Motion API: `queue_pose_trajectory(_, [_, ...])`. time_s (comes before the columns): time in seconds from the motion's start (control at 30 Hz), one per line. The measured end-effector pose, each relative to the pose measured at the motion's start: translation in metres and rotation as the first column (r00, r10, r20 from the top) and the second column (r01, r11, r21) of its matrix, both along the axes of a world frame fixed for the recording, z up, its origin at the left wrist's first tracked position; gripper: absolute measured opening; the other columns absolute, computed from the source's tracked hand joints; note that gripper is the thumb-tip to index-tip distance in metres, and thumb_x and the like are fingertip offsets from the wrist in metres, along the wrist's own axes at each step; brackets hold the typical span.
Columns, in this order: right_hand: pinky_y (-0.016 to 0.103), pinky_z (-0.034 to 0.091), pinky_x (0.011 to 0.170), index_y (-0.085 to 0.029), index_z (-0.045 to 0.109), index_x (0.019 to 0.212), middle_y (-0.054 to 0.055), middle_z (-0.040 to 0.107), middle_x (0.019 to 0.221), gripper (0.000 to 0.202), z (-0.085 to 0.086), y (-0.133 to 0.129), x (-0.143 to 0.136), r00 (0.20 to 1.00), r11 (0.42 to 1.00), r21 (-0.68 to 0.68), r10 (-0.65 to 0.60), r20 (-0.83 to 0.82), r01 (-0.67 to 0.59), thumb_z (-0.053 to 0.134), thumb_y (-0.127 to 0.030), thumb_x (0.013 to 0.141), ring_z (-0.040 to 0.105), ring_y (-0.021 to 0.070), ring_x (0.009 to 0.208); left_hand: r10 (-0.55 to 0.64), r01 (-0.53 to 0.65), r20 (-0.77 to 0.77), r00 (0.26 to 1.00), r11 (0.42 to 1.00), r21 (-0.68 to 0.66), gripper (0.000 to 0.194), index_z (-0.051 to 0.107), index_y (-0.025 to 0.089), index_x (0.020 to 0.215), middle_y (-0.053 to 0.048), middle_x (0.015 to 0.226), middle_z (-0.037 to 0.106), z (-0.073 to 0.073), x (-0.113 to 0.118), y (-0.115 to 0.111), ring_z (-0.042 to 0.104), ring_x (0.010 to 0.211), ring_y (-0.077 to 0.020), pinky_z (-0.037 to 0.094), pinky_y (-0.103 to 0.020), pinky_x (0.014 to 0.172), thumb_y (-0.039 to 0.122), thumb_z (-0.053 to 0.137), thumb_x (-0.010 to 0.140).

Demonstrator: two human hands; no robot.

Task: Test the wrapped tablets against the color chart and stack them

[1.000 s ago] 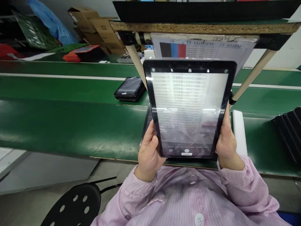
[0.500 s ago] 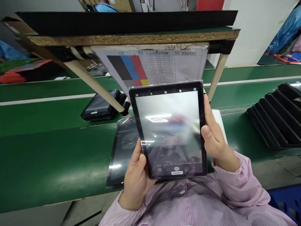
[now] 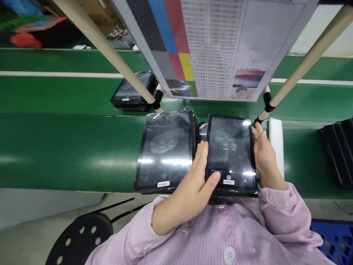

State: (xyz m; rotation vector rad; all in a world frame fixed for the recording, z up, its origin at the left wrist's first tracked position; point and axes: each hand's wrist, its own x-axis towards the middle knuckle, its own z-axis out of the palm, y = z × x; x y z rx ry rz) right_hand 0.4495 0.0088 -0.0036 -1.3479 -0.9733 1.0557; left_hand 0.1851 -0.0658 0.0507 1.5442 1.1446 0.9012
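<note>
With left grip (image 3: pixel 194 186) and right grip (image 3: pixel 265 156) unclenched, flanking the black tablet (image 3: pixel 228 151) just right of the tablet stack (image 3: pixel 165 154). Possibly risking a slide off the worktop (image 3: pixel 66 147) by pushing unevenly.

Black tablet (image 3: pixel 231 154), face up, dark screen, white label (image 3: pixel 228 182) near lower edge

Glossy green surface (image 3: pixel 68 147) running 9 to 3 o'clock, catching pale glare — black stool (image 3: pixel 82 243) at 8, grey floor (image 3: pixel 27 243) beneath — white wall (image 3: pixel 320 36) at 2 o'clock.
</note>
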Motion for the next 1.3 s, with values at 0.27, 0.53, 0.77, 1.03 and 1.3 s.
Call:
queue_pose_trajectory(0.27, [0.082, 0.007, 0.128, -0.046, 0.078, 0.133, -0.008, 0.032, 0.180, 0.045, 0.035, -0.032, -0.019, 0.395, 0.925, 0.045, 0.117, 0.911, -0.378, 0.039, -0.056, 0.112, 0.011, 0.0456, 0.169, 0.404, -0.131, -0.351, 0.845, 0.792, 0.596, 0.057, 0.062, 0.044, 0.155, -0.008, 0.152, 0.061, 0.032, -0.069, 0.011, 0.052, 0.146, -0.0407, 0.031, -0.067, 0.129, 0.024, 0.064, 0.101])
queue_pose_trajectory(0.53, [0.079, 0.010, 0.130, -0.040, 0.074, 0.142, -0.007, 0.023, 0.183, 0.049, 0.041, -0.042, -0.019, 0.486, 0.939, 0.158, 0.012, 0.874, -0.307, 0.034, -0.048, 0.113, 0.018, 0.0481, 0.167, 0.577, -0.114, -0.599, 0.555, 0.766, 0.633, 0.031, 0.087, 0.029, 0.118, -0.021, 0.138, 0.058, 0.008, -0.105, 0.042, 0.045, 0.133, -0.0476, 0.037, -0.075, 0.111, 0.029, 0.062, 0.099])
queue_pose_trajectory(0.77, [0.077, 0.021, 0.130, -0.035, 0.084, 0.124, -0.003, 0.040, 0.176, 0.044, 0.038, -0.069, -0.008, 0.445, 0.971, 0.176, -0.088, 0.891, -0.160, 0.043, -0.041, 0.111, 0.031, 0.0471, 0.163, 0.490, -0.068, -0.593, 0.638, 0.803, 0.592, 0.032, 0.084, 0.033, 0.124, -0.020, 0.133, 0.060, 0.006, -0.115, 0.044, 0.049, 0.135, -0.0500, 0.036, -0.078, 0.111, 0.035, 0.062, 0.100])
queue_pose_trajectory(1.03, [0.074, 0.030, 0.124, -0.038, 0.088, 0.108, -0.004, 0.047, 0.171, 0.043, 0.029, -0.075, -0.014, 0.389, 0.978, 0.185, -0.134, 0.912, -0.096, 0.045, -0.035, 0.111, 0.037, 0.0445, 0.160, 0.411, 0.022, -0.531, 0.741, 0.775, 0.632, 0.029, 0.086, 0.035, 0.118, -0.018, 0.119, 0.065, 0.002, -0.109, 0.045, 0.057, 0.125, -0.0455, 0.032, -0.077, 0.111, 0.033, 0.063, 0.100])
queue_pose_trajectory(1.3, [0.071, 0.032, 0.127, -0.033, 0.087, 0.114, 0.000, 0.045, 0.172, 0.045, 0.028, -0.075, -0.010, 0.464, 0.971, 0.217, -0.145, 0.874, -0.104, 0.042, -0.040, 0.111, 0.040, 0.0433, 0.158, 0.395, 0.039, -0.577, 0.715, 0.801, 0.598, 0.031, 0.088, 0.027, 0.114, -0.021, 0.127, 0.062, 0.011, -0.089, 0.045, 0.055, 0.124, -0.0460, 0.041, -0.069, 0.104, 0.030, 0.061, 0.100])
